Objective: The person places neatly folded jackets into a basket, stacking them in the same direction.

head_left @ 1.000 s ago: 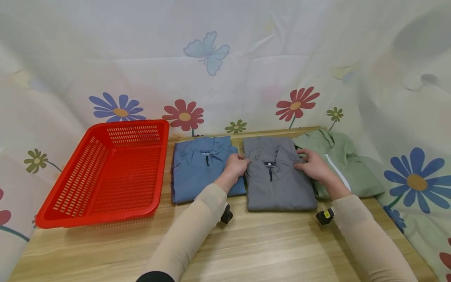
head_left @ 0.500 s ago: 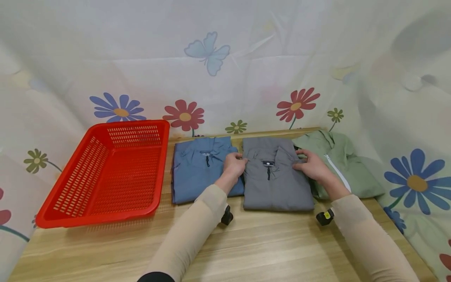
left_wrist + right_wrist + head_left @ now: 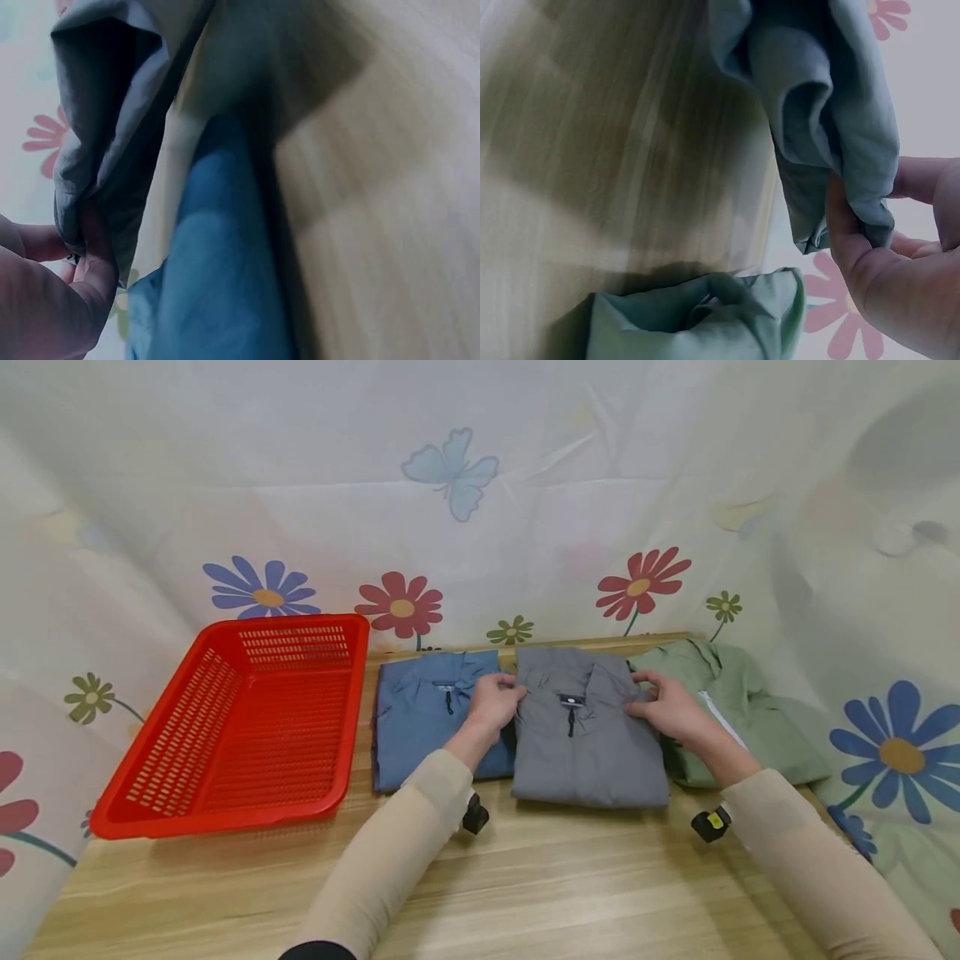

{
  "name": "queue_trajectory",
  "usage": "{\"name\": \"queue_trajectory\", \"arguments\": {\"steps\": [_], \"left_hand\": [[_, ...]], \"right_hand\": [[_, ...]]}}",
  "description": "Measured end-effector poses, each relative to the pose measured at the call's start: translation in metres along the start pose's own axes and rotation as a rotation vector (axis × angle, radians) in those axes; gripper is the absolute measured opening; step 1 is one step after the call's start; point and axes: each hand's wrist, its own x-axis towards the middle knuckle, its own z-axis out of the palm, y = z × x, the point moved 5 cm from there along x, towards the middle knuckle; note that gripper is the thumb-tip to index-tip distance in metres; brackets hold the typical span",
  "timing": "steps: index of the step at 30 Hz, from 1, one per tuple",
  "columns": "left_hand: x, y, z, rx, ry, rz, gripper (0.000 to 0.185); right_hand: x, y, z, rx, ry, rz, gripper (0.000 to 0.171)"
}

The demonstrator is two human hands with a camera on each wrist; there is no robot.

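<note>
While the folded grey shirt [image 3: 585,735] lies at the middle of the wooden table [image 3: 525,885], its two upper edges are pinched: the left edge by the left hand [image 3: 491,703], the right edge by the right hand [image 3: 671,708], fingers and thumbs curled round the cloth. In the wrist views the gripped edges appear raised off the wood. A folded blue shirt [image 3: 420,727] is seen at nine o'clock of it, a green garment [image 3: 738,718] at three o'clock. The red basket [image 3: 232,735], further toward nine o'clock, holds nothing. By judgement, the lift has barely begun; all three garments remain outside the basket.
</note>
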Motion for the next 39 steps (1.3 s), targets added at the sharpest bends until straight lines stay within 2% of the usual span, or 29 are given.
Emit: {"name": "queue_trajectory", "arguments": {"steps": [8,18,31,35,39], "left_hand": [[-0.008,0.013,-0.019,-0.009,-0.024,0.017,0.035],[-0.019,0.014,-0.051,-0.008,0.000,0.013,0.037],[-0.049,0.025,-0.089,0.009,-0.026,0.037,0.040],[-0.056,0.024,-0.103,0.016,-0.026,0.055,0.042],[-0.060,0.025,-0.117,-0.018,-0.034,0.067,0.044]], "right_hand": [[-0.003,-0.017,0.000,0.029,-0.004,-0.033,0.067],[-0.004,-0.039,0.018,0.114,-0.010,-0.119,0.059],[-0.010,-0.067,0.038,0.173,-0.062,-0.149,0.059],[-0.010,-0.077,0.046,0.196,-0.078,-0.163,0.057],[-0.009,-0.088,0.050,0.199,-0.082,-0.165,0.059]]}}
